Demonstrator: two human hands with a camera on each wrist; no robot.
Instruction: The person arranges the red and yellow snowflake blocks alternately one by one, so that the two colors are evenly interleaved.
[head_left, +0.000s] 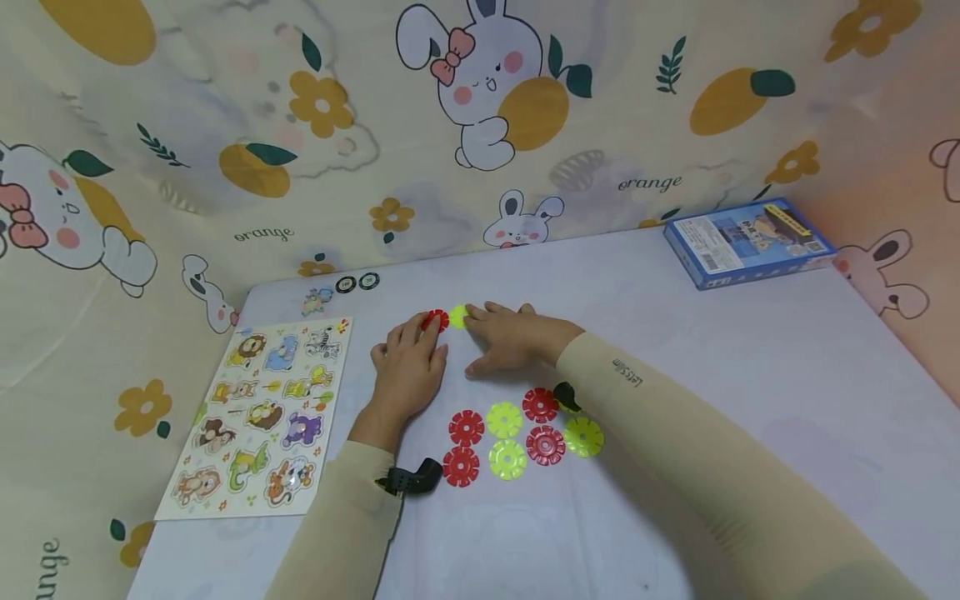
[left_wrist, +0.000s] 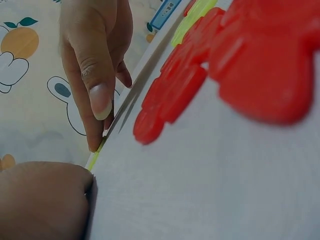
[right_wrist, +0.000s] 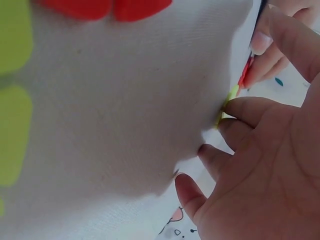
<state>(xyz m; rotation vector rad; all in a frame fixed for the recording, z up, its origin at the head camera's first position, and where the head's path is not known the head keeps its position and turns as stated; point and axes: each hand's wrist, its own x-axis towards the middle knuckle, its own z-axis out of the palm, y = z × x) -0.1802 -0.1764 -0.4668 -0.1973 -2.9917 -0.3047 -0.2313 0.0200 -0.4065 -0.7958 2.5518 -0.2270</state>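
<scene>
In the head view, a red notched plastic disc (head_left: 436,319) and a yellow-green one (head_left: 458,317) lie side by side toward the back of the table. My left hand (head_left: 408,371) rests its fingertips on the red disc from above. Reaching in from the right, my right hand (head_left: 510,336) touches the yellow-green disc (right_wrist: 229,102) with its fingertips, the fingers spread and nearly straight. Closer to me lie two rows of more discs, including a red disc (head_left: 467,427) and a yellow-green disc (head_left: 507,459); the right sleeve partly covers one at the right end.
An animal puzzle board (head_left: 255,417) lies on the left of the white table (head_left: 570,533). Behind it are two black rings (head_left: 357,282) and a small animal piece (head_left: 317,301). A blue box (head_left: 750,242) stands at the back right, near the patterned cloth wall.
</scene>
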